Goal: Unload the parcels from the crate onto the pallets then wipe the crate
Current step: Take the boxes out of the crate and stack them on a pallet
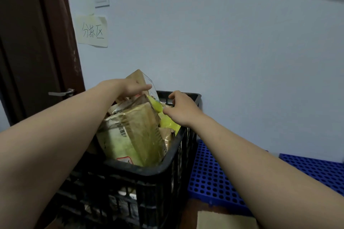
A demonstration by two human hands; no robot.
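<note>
Unloading gets under way at the sorting corner: we stand over a black crate set against the wall and heaped above its rim with parcels, none of them yet on the blue pallets lying just beside it on the floor to our right. Our left hand reaches to the far side of the crate, where an upright brown box stands tallest. The thumb lies across its front face and the box rises out of the crook of the hand, so we judge it held, though the fingers behind are hidden. Taking the highest piece first makes sense, since it leans on the load below. Our right hand hovers at the far rim with fingers curled to a narrow gap, thumb at the crinkled top of a yellow-green bag. We cannot tell whether it has hold of it. The two hands work close together, probably to steady the pile while one parcel comes free. Nearest us, a large taped parcel lies tilted, with a barcode label too blurred to read and a red-edged sticker half hidden by the rim. On the wall by the dark door, a handwritten paper note reads "分拣区", or sorting area. We see no wiping cloth.
</note>
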